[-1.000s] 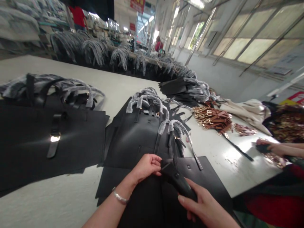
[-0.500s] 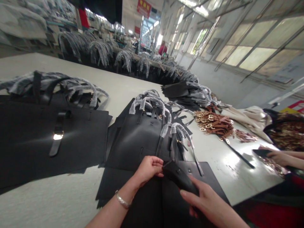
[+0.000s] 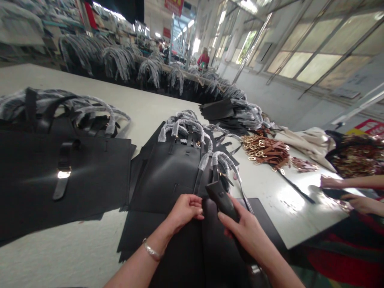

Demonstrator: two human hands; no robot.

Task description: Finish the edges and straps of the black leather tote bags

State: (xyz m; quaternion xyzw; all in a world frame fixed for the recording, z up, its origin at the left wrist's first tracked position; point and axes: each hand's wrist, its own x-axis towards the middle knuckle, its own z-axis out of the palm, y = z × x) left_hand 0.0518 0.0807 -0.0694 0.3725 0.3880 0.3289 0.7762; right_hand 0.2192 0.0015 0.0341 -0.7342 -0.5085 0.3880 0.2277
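My left hand, with a silver bracelet at the wrist, has its fingers closed at the upper edge of a black leather panel; what they pinch is too small to make out. My right hand is wrapped round a black handheld tool, whose head points up and left above the panel. Just beyond the hands lies a stack of black leather pieces with plastic-wrapped handles.
Black bag panels with a buckled strap lie at left. Brown straps with gold rings and a cream cloth are at right. Another person's hands work at the table's right edge. Wrapped handles hang behind.
My right hand has raised the tool slightly, and its head has moved away from my left fingers. The view has shifted a little. The other person's second hand has come into view.
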